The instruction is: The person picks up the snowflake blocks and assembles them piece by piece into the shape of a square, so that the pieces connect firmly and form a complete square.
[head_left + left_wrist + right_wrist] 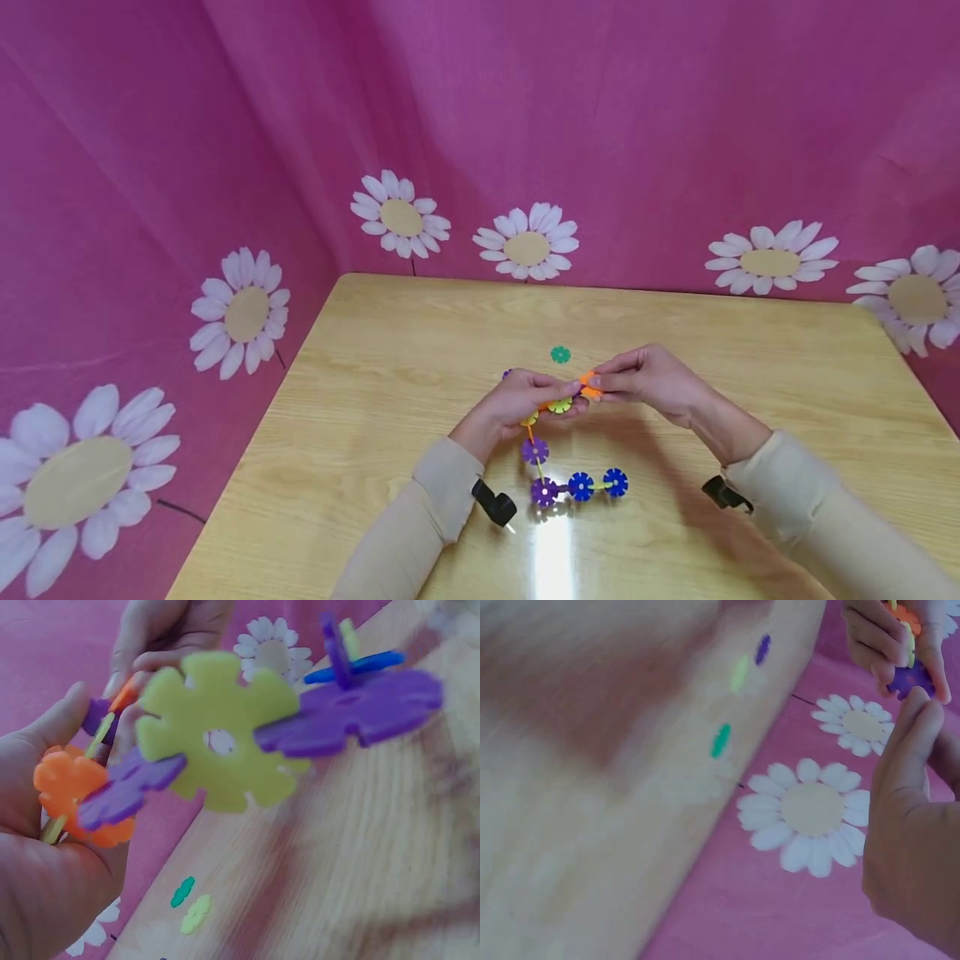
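My left hand [528, 396] holds a chain of flower-shaped interlocking discs, gripped near its upper end. An orange disc [71, 787] and a purple disc [911, 679] of the chain lie within its fingers. Opposite it, my right hand [660, 383] pinches another orange disc [590, 385] between thumb and fingers, right against that purple disc. The chain runs down from the left hand through a large yellow disc [184, 742] and purple discs [535, 452]. It bends to the right at a low purple disc [544, 492], ending in blue discs [616, 482].
Loose on the wooden table [390, 358], beyond the hands, lie a green disc [560, 355], a yellow disc [739, 673] and a purple disc [762, 649]. A pink curtain [600, 125] with daisies borders the table's back and left. Black cameras [495, 504] sit at both wrists.
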Demonstrator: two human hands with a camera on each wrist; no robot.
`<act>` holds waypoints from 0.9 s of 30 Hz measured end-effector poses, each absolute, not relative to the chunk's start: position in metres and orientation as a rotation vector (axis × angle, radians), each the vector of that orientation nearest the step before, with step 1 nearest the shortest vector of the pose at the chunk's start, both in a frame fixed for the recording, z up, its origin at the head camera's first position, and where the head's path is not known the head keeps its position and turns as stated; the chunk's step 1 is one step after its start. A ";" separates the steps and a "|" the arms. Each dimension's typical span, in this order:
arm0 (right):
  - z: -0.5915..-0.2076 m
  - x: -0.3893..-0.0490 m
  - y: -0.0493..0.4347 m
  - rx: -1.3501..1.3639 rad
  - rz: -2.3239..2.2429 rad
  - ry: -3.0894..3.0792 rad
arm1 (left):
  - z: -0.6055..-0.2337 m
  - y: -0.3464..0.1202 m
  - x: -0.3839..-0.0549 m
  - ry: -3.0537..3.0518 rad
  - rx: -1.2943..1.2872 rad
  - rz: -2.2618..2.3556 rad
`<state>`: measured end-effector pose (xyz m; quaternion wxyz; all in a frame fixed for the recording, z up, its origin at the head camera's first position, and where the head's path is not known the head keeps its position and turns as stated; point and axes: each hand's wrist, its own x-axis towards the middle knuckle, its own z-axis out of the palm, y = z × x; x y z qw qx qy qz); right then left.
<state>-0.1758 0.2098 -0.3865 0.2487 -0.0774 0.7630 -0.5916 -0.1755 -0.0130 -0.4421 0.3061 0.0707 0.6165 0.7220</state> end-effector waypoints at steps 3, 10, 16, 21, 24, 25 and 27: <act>-0.380 -0.180 0.206 -0.284 -1.545 2.172 | -0.443 -0.011 -0.172 1.597 0.208 1.940; -0.368 -0.191 0.200 -0.348 -1.393 2.178 | -0.438 -0.009 -0.163 1.656 0.315 1.861; -0.367 -0.195 0.187 -0.372 -1.329 2.175 | -0.440 -0.001 -0.158 1.643 0.273 1.985; -0.364 -0.196 0.174 -0.423 -1.198 2.351 | -0.444 0.005 -0.149 1.601 0.233 2.119; -0.365 -0.201 0.169 -0.454 -1.120 2.460 | -0.447 0.007 -0.147 1.552 0.224 2.175; -0.367 -0.204 0.168 -0.474 -1.093 2.498 | -0.449 0.006 -0.146 1.532 0.213 2.188; -0.375 -0.213 0.166 -0.547 -1.013 2.596 | -0.451 0.005 -0.146 1.522 0.184 2.191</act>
